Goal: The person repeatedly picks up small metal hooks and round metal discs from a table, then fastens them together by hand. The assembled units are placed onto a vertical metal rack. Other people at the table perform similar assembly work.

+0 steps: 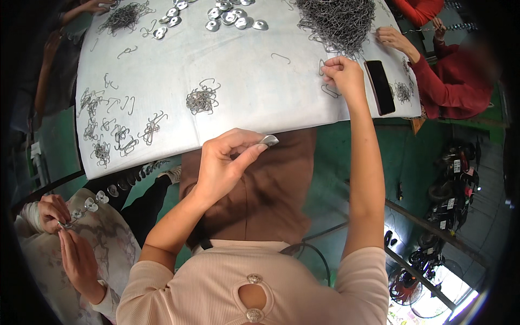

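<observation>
Clearly your left hand (219, 162) pinched a small metal cap (269, 141) past the table (244, 103) edge, where it could have dropped; your right hand (342, 73) pinched a wire hook (323, 68) that might have snagged.

Table (238, 65) with a pale cover, loaded with metal parts.
I see a big hook pile (337, 21), a small tangle (202, 100), scattered hooks (116, 132), discs (230, 16) and a phone (379, 86) lying on it.
</observation>
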Demonstrator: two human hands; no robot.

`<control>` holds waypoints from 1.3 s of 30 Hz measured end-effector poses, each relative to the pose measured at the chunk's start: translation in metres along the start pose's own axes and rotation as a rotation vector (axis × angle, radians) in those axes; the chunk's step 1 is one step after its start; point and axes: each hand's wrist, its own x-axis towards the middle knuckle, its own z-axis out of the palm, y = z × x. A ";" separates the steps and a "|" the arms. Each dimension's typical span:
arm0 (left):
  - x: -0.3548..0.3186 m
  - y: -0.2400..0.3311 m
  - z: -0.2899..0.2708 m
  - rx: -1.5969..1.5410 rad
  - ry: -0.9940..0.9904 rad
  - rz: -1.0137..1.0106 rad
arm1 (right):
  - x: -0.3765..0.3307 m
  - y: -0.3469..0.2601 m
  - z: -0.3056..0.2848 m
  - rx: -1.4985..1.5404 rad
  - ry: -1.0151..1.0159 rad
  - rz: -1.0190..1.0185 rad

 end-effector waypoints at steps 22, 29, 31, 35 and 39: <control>0.019 0.005 0.002 0.174 -0.001 0.136 | -0.186 -0.048 0.063 0.563 0.191 -0.252; 0.207 -0.035 -0.030 0.955 0.286 0.591 | -0.190 -0.045 0.073 0.494 0.288 -0.384; 0.241 -0.033 -0.023 1.135 0.326 0.540 | -0.192 -0.045 0.071 0.465 0.275 -0.369; 0.273 -0.026 -0.012 1.318 0.288 0.391 | -0.190 -0.044 0.069 0.455 0.262 -0.395; 0.283 -0.031 -0.018 1.100 0.117 0.439 | -0.190 -0.045 0.070 0.487 0.245 -0.382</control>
